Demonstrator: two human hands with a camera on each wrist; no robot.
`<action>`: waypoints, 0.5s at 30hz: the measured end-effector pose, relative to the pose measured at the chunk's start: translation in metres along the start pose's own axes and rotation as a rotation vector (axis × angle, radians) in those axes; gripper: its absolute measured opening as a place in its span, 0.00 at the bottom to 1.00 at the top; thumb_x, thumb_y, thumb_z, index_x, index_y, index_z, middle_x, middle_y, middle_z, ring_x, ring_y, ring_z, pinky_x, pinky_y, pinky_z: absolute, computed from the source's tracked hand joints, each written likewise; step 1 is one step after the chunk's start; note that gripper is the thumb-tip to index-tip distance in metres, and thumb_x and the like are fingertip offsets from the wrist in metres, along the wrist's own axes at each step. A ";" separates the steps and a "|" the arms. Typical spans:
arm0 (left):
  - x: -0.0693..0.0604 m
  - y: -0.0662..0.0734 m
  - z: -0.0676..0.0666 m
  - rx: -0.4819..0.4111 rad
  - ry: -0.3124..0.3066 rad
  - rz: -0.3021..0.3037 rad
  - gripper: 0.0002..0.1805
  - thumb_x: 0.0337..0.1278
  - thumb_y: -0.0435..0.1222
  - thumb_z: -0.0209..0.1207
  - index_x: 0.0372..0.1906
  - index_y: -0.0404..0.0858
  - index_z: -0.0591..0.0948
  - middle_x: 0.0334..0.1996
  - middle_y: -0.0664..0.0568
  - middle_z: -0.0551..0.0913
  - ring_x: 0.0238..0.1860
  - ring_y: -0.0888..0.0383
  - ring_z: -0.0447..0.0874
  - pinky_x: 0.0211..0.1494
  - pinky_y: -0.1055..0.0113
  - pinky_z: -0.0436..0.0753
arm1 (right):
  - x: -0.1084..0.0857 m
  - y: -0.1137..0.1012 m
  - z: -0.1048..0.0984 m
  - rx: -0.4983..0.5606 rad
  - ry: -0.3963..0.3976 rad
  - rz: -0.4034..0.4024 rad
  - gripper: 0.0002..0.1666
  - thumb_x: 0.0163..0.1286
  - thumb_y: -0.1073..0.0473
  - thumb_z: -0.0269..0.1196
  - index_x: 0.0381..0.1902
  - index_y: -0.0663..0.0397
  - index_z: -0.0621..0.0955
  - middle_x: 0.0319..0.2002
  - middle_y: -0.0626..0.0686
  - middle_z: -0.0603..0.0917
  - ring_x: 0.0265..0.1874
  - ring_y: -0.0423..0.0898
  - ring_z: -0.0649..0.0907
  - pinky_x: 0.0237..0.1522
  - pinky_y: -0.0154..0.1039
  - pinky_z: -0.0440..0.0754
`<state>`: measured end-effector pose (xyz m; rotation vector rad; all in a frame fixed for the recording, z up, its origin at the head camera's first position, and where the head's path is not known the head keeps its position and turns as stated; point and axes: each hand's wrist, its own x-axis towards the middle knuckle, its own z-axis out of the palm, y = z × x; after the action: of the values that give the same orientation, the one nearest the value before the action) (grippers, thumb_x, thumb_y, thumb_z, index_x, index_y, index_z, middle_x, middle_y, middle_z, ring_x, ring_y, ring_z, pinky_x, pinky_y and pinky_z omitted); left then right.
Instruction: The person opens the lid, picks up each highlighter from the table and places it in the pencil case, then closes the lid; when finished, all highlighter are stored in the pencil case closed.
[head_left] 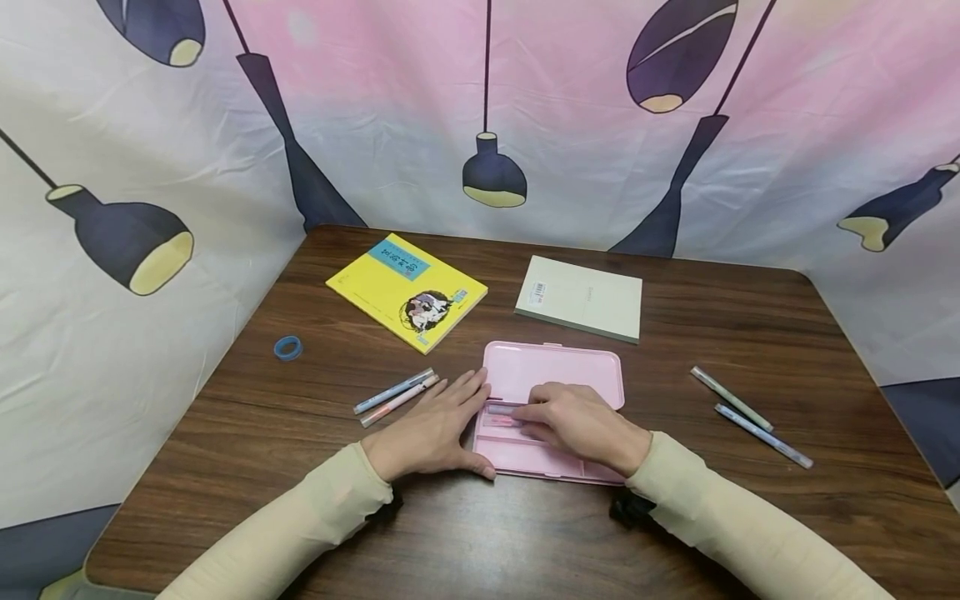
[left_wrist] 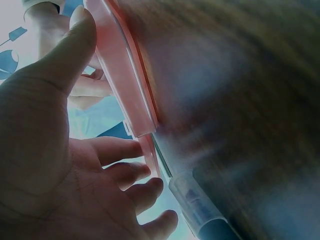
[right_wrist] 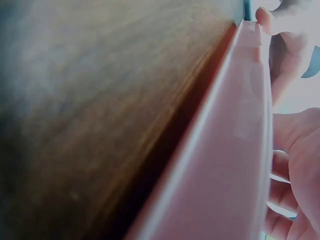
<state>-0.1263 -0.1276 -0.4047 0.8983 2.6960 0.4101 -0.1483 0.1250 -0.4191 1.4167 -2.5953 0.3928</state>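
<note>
A pink pencil case [head_left: 551, 375] lies unfolded on the table, its lid tipped back. My left hand [head_left: 431, 425] rests against the case's left side with fingers spread; the left wrist view has the thumb [left_wrist: 82, 37] along its wall. Over the case, my right hand [head_left: 577, 421] has bent fingers on a pen [head_left: 499, 409] in the upper compartment, the fingertips partly hidden. A pink item [head_left: 498, 422] lies just below that pen. The right wrist view is mostly filled by the case's side [right_wrist: 230, 140].
Two pens [head_left: 393, 392] lie left of the case, and two more [head_left: 763, 435] lie to its right. Behind are a yellow book [head_left: 367, 287] and a cream notebook [head_left: 588, 304]. A blue tape ring [head_left: 287, 348] sits at the left. A patterned curtain [head_left: 420, 100] hangs behind the table.
</note>
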 end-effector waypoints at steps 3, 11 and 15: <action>0.000 0.000 0.000 -0.004 -0.005 0.000 0.63 0.43 0.68 0.66 0.77 0.33 0.59 0.79 0.42 0.48 0.79 0.45 0.44 0.78 0.44 0.48 | 0.001 -0.001 0.001 -0.002 0.001 -0.005 0.10 0.67 0.54 0.69 0.46 0.43 0.89 0.30 0.41 0.79 0.28 0.37 0.76 0.30 0.34 0.78; 0.001 0.000 0.001 -0.009 -0.016 -0.013 0.62 0.44 0.68 0.66 0.77 0.34 0.59 0.80 0.43 0.48 0.80 0.46 0.43 0.78 0.43 0.48 | 0.001 -0.003 0.002 -0.015 -0.030 0.015 0.09 0.67 0.55 0.68 0.45 0.44 0.89 0.33 0.42 0.81 0.32 0.37 0.80 0.35 0.36 0.81; 0.001 0.000 0.000 -0.007 -0.012 -0.011 0.62 0.44 0.68 0.66 0.77 0.34 0.59 0.80 0.43 0.48 0.80 0.46 0.43 0.78 0.43 0.48 | 0.002 -0.002 0.001 -0.012 -0.034 0.022 0.09 0.67 0.55 0.68 0.44 0.44 0.89 0.33 0.42 0.82 0.32 0.37 0.80 0.35 0.36 0.81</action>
<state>-0.1272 -0.1266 -0.4047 0.8808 2.6855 0.4102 -0.1472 0.1221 -0.4196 1.4039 -2.6384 0.3583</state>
